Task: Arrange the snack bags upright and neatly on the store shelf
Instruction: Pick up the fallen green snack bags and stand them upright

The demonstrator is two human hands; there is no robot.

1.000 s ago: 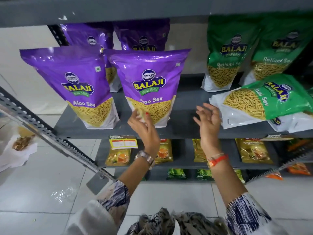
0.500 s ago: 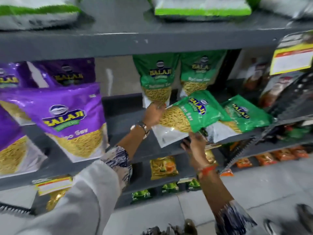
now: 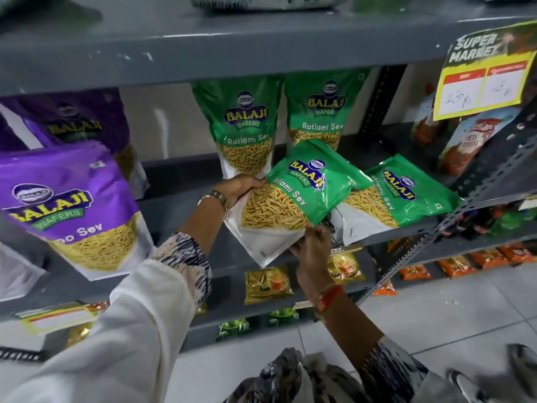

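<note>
tilted green Ratlami Sev bag (image 3: 293, 199) held between both hands over grey shelf (image 3: 180, 205) | left hand (image 3: 236, 186) clasped on upper-left edge | right hand (image 3: 312, 242) clasped on lower white edge | second bag (image 3: 398, 196) lying just beside

Dim shelf light, blurred, warped edges

We have a single view, worn on the person's head; it looks forward and down at the grey shelf (image 3: 186, 199) from close by; where both hands grip the tilted green bag (image 3: 293, 196) sits near frame centre; floor tiles (image 3: 465, 309) lie below and right of that grip.
</note>
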